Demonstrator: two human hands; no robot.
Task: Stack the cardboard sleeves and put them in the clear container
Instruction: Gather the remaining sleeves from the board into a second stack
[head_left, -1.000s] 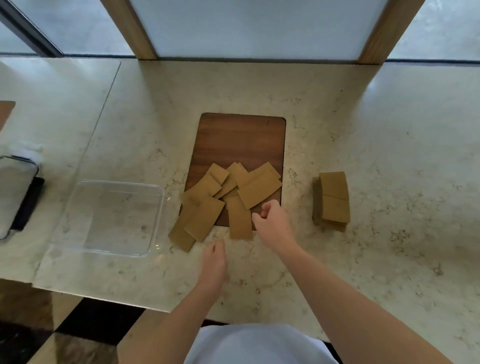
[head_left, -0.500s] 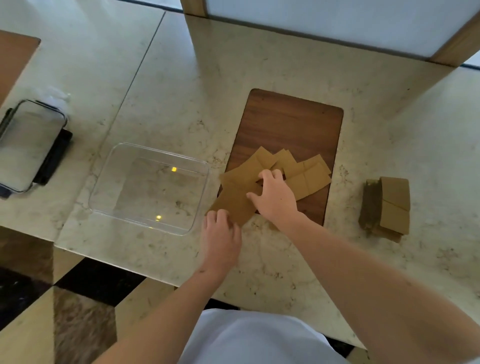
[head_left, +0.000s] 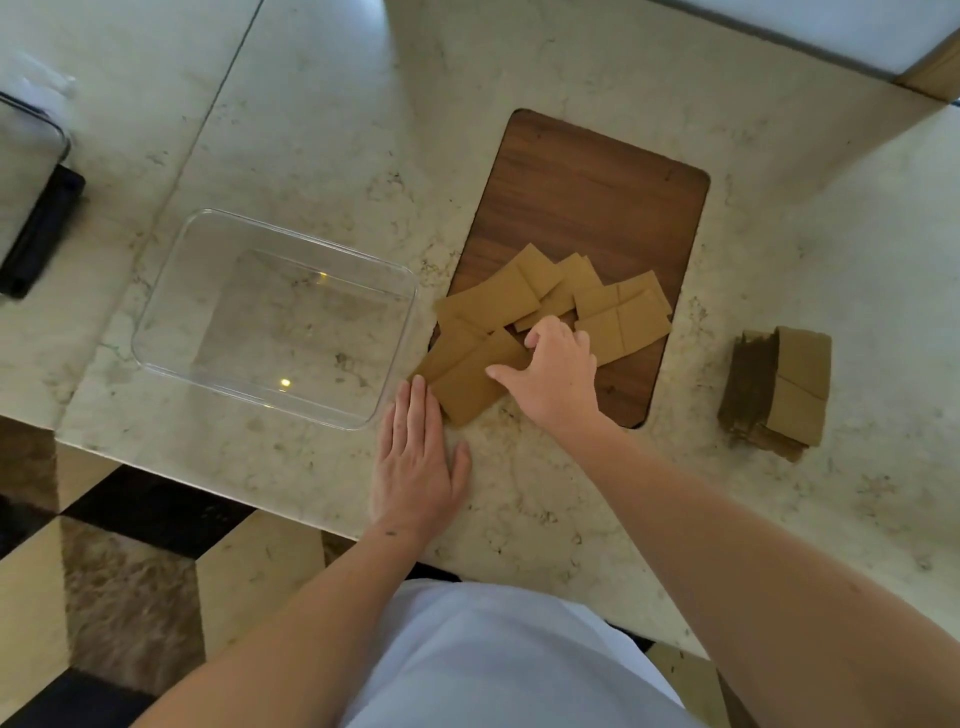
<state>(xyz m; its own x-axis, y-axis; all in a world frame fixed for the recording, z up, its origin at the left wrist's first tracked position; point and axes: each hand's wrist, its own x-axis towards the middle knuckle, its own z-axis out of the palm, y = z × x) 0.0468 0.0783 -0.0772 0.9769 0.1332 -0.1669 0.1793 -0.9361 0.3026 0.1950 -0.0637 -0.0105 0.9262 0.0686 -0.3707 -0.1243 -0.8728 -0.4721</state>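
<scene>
Several flat brown cardboard sleeves (head_left: 493, 306) lie scattered over the near end of a dark wooden board (head_left: 587, 208). My right hand (head_left: 556, 369) rests on the pile, fingers curled over the sleeves in the middle, thumb pressing on the nearest sleeve (head_left: 467, 384). My left hand (head_left: 415, 462) lies flat on the counter, fingertips touching the near edge of that sleeve. The clear container (head_left: 156, 332) stands empty to the left of the pile. A neat stack of sleeves (head_left: 779, 389) sits apart on the right.
The marble counter (head_left: 519, 493) ends just behind my left hand, with a checkered floor (head_left: 104, 571) below. A lidded container on a black base (head_left: 41, 223) stands at the far left. A wall panel runs along the back right.
The camera has moved closer and swung left. My left hand has flattened and slid up to the nearest sleeve. My right hand stays on the pile, thumb now spread out.
</scene>
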